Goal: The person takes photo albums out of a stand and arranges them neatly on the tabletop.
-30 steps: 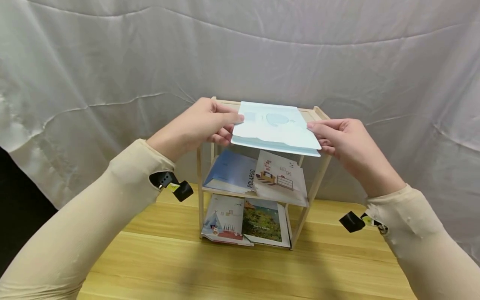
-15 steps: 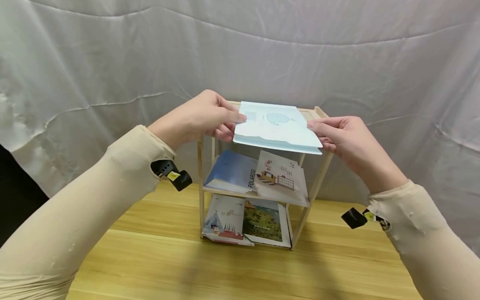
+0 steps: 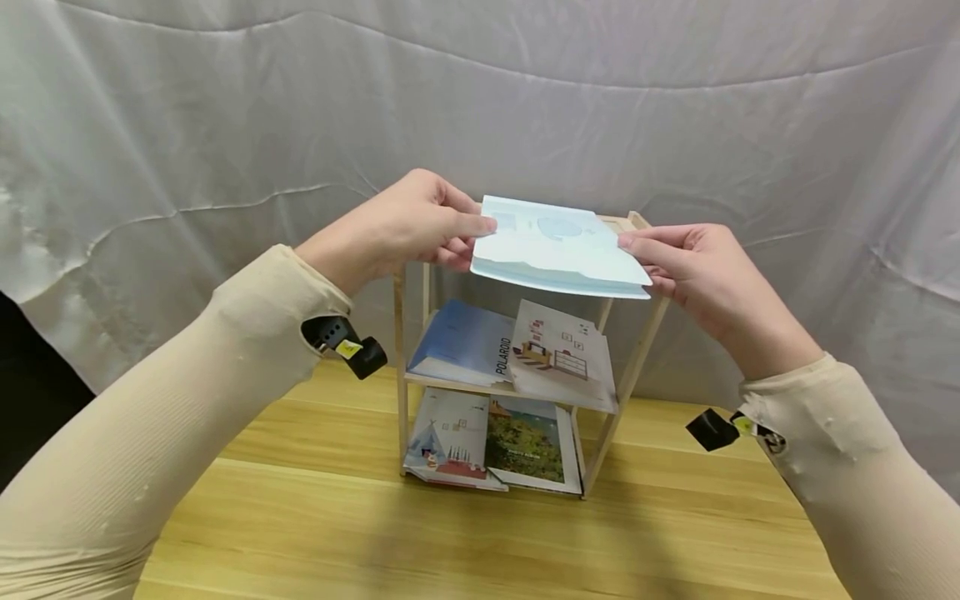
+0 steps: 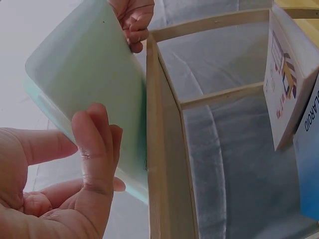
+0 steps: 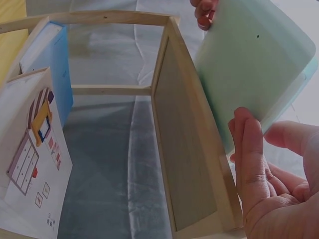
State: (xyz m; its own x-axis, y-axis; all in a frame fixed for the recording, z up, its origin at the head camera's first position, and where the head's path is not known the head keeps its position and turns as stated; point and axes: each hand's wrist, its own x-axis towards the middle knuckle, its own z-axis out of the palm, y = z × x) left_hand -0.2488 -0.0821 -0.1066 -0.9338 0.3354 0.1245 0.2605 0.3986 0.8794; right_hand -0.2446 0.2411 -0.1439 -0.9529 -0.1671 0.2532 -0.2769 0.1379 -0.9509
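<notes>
A pale blue-green album [image 3: 558, 250] with a faint drawing on its cover lies almost flat between my hands, at the top shelf of a small wooden rack [image 3: 633, 354]. My left hand [image 3: 412, 223] pinches its left edge, thumb on top and fingers beneath. On the opposite edge my right hand [image 3: 701, 262] pinches it likewise. Both wrist views show the mint-green underside [image 4: 94, 64] tilted up from the top board [image 5: 187, 144]. Whether the far edge touches the board is hidden.
On the middle shelf lean a blue POLAROID album [image 3: 465, 342] and a white illustrated album [image 3: 566, 354]. The bottom shelf holds a white tent-picture album [image 3: 450, 437] and a landscape photo album [image 3: 528, 442]. A grey curtain [image 3: 525, 100] hangs behind the wooden table [image 3: 337, 517].
Both hands have moved slightly upward and a little to the right, carrying the pale album with them. The rack and the albums on its lower shelves stay as they were.
</notes>
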